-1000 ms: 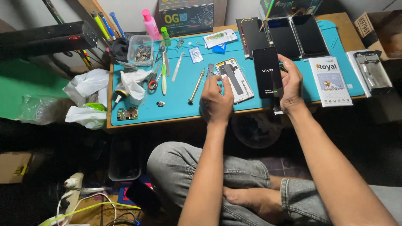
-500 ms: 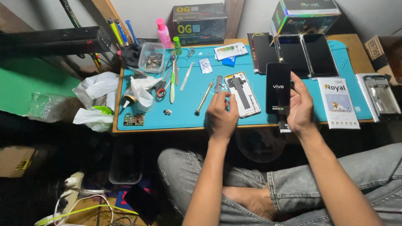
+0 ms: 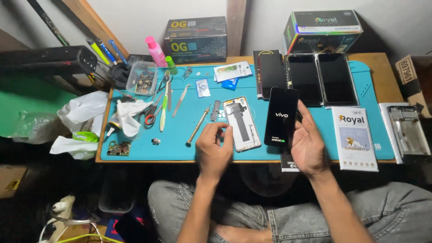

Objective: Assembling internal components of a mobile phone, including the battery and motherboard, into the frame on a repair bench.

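holding a black phone [image 3: 281, 118] with its lit screen upright at centre frame, the right hand [image 3: 307, 145] cups it loosely from the right, fingers spread. the left hand [image 3: 213, 149], lower centre, curls with fingertips pinched together, just beside an opened phone back [image 3: 242, 123] lying on the blue mat [image 3: 189, 139].

Seen from above, the person's two bare forearms reach forward from crossed legs in grey jeans. The left hand [image 3: 214, 150] is loosely curled, back toward the camera, with fingertips bent inward and pinched together. The right hand [image 3: 307, 145] is turned palm-up and tilted, thumb and fingers spread in an open cradle around what it holds, wrist bent slightly back.
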